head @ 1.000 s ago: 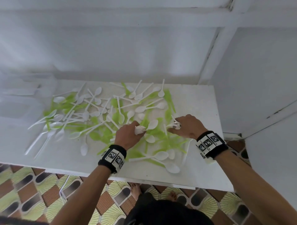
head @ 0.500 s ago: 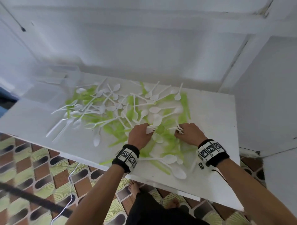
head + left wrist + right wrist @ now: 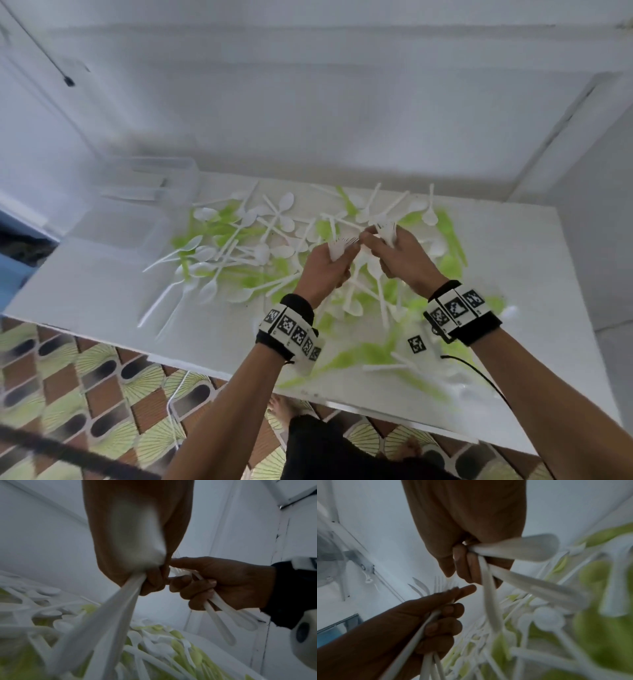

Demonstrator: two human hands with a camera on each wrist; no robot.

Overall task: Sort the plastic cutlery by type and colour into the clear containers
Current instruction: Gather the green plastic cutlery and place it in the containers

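A heap of white and green plastic cutlery (image 3: 274, 253) lies spread on the white table (image 3: 85, 291). Above the heap my two hands meet. My left hand (image 3: 337, 251) grips a bunch of white forks (image 3: 342, 244), whose tines (image 3: 436, 584) stick out past its fingers. My right hand (image 3: 378, 240) grips another bunch of white forks (image 3: 388, 229); their handles (image 3: 219, 618) hang below its curled fingers (image 3: 188, 586). The fingertips of both hands nearly touch. Two clear containers (image 3: 150, 181) stand at the table's back left, the nearer one (image 3: 113, 226) beside the heap.
The table's front edge (image 3: 205, 365) runs just ahead of my wrists, with patterned floor tiles (image 3: 68, 377) below. White walls close the back and the right side. Green pieces (image 3: 359, 356) lie near the front edge under my right arm.
Both hands have risen off the heap and come together in the air, each with white forks. The view has swung so the containers at the left show more.
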